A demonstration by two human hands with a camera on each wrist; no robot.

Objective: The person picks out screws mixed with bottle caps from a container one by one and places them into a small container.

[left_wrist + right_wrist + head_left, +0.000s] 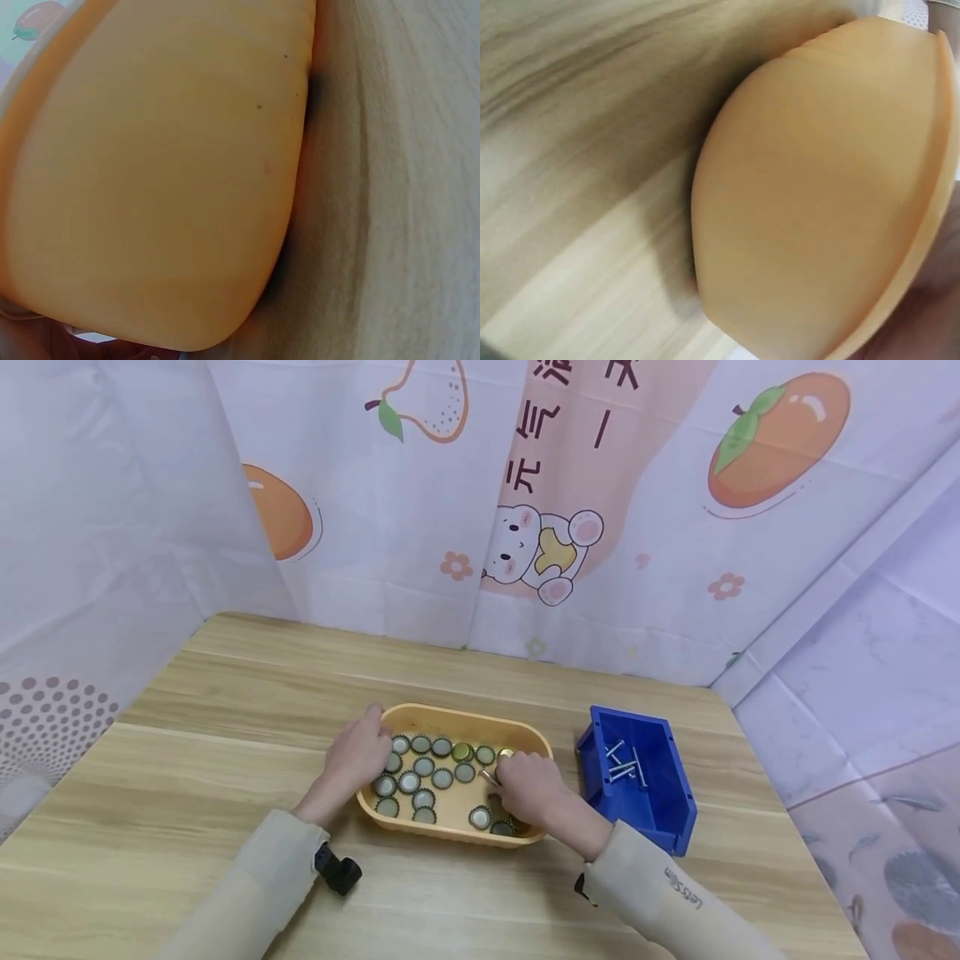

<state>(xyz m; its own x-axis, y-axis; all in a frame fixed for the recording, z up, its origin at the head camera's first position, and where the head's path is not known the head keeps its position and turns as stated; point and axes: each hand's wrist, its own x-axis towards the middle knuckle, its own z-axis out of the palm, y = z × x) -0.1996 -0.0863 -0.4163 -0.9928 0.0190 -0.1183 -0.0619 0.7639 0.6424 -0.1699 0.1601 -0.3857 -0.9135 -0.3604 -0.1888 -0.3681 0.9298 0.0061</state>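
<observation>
An orange plastic basket (450, 833) with rounded ends stands on the table, with many crimped bottle caps (442, 778) scattered over its floor. Most caps show a grey inside; a few are gold. At the basket's left end, my left hand (362, 750) grips the rim; the left wrist view is filled by the basket's outer wall (157, 172). My right hand (531, 787) reaches over the right end into the basket, fingers curled down among the caps. A short shiny screw (489, 777) sticks out from its fingertips. The hand covers some caps there.
Right of the basket stands a blue plastic bin (660, 818) holding several silver screws (624, 767). The wooden table (187, 760) ends at a printed curtain (375, 577) behind and a pale wall covering (862, 693) on the right.
</observation>
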